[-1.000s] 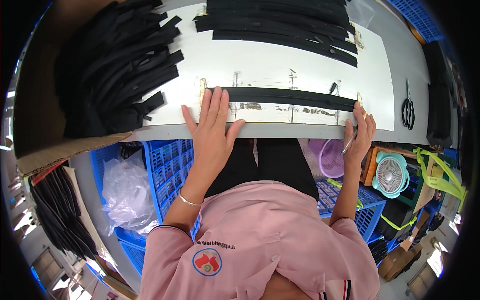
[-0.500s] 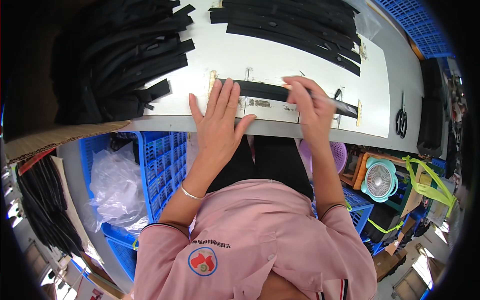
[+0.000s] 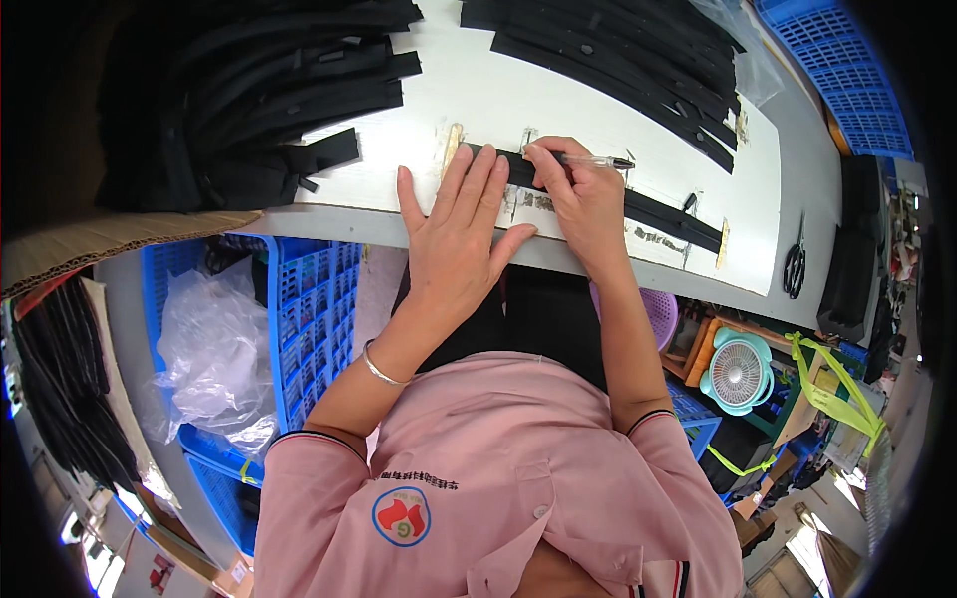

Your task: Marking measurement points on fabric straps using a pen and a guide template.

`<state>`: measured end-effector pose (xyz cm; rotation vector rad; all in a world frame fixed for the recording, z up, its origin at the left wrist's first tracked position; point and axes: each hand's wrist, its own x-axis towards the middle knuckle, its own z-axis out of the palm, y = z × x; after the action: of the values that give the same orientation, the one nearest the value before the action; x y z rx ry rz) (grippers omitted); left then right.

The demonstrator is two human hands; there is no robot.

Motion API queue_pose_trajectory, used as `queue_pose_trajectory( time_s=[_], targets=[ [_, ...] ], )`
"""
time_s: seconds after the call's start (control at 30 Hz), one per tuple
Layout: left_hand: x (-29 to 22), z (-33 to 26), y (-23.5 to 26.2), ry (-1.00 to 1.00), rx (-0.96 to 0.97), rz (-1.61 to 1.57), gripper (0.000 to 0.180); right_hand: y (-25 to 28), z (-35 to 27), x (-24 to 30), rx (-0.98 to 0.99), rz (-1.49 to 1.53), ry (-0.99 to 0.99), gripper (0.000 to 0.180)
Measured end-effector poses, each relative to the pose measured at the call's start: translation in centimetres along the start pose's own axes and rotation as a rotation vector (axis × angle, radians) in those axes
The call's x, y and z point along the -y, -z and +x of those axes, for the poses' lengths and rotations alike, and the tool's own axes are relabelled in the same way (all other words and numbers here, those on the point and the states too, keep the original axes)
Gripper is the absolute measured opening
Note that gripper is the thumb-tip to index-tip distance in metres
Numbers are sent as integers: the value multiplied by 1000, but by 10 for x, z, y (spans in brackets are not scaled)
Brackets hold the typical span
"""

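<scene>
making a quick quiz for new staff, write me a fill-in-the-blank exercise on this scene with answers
The left hand lies spread over the ____ end of a long, narrow black fabric strip.
The right hand grips a slim, clear-barrelled ____.
The black-handled metal scissors lie to the ____ of the white rectangular board.

Missing words: left; pen; right.

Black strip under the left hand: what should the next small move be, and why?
Probably a short stroke of the pen on the strip, beside the nearby dark line on the white board: the right hand holds the pen near that line, while the left hand lies flat over the strip's left end.
</scene>
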<state>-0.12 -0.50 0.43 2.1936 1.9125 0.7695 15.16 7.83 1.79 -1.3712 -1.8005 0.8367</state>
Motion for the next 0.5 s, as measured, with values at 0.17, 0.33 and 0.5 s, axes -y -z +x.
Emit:
queue_pose_trajectory(
  time_s=[0.17, 0.33, 0.5],
  targets=[
    [-1, 0, 0, -8, 7, 12, 74, -5, 0, -2, -48, -11, 35, 21],
    [2, 0, -3, -9, -15, 15, 73, 5, -4, 0, 31, 163, -36, 22],
    [1, 1, -4, -14, -16, 13, 73, 6, -4, -7, 118, 87, 45, 21]
  ],
)
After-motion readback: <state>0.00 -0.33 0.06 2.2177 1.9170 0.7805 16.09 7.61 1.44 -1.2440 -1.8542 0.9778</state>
